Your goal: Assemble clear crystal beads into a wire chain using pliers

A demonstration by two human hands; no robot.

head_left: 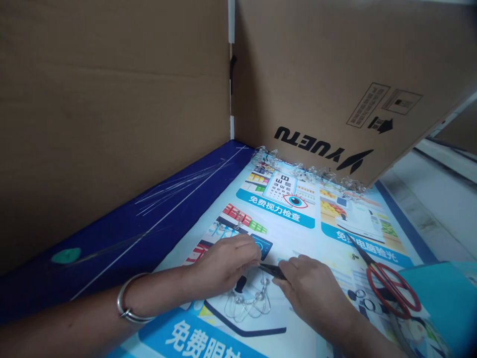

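My right hand (311, 286) grips dark-tipped pliers (274, 270), whose jaws point left and meet the fingertips of my left hand (231, 263). Thumb and fingers of that left hand are pinched together on a beaded wire piece (249, 302). Clear beads and thin wire loops of this piece spread just below the hands, over the printed sheet (276, 248). The exact spot where the pliers bite is too small to make out.
Red-handled scissors (395, 291) lie at the right, near a turquoise sheet (439, 293). Several similar beaded pieces (309, 172) line the back edge. Loose thin wires (179, 186) and a green item (66, 255) lie left. Cardboard walls (316, 74) stand behind and left.
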